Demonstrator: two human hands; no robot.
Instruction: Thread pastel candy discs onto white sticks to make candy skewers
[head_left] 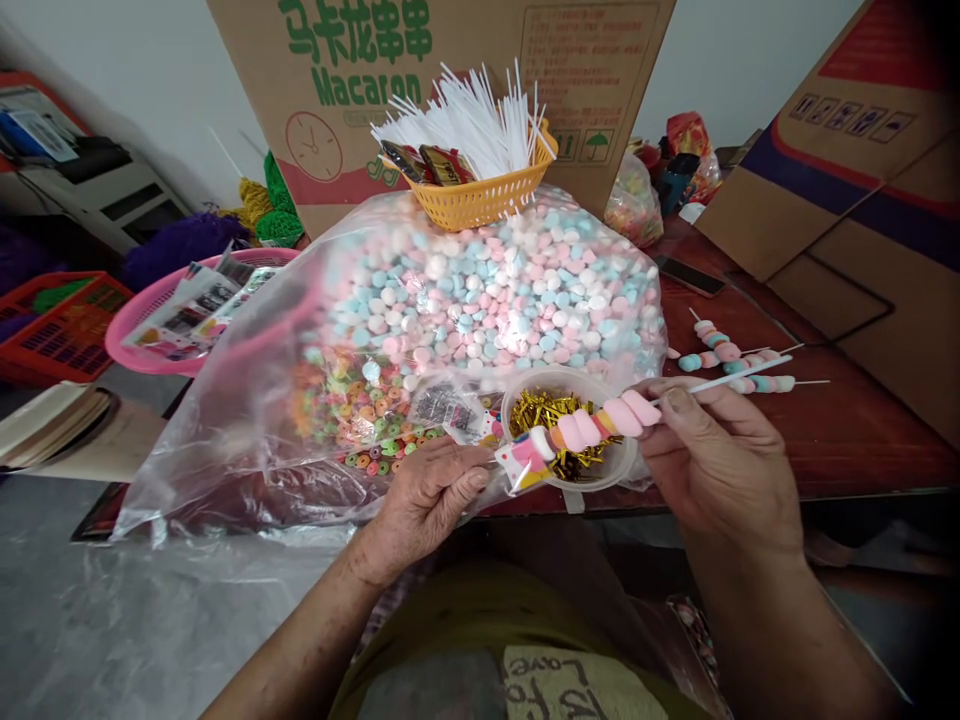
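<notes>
My right hand (712, 450) is closed on a white stick carrying a skewer of pink and white marshmallow pieces (592, 425). My left hand (431, 495) pinches a small printed wrapper (517, 462) at the skewer's tip. Both are held over a clear plastic bowl of gold twist ties (559, 415). Behind lies a large clear bag of pink, blue and white marshmallow pieces (487, 290), with coloured cereal rings (367, 430) in its near left part.
A yellow basket of white sticks (480, 170) sits on the bag. Finished skewers (739, 365) lie on the red table at right beside a phone (690, 275). Cardboard boxes (847, 190) stand behind and right. A pink basket (150, 315) holds wrappers at left.
</notes>
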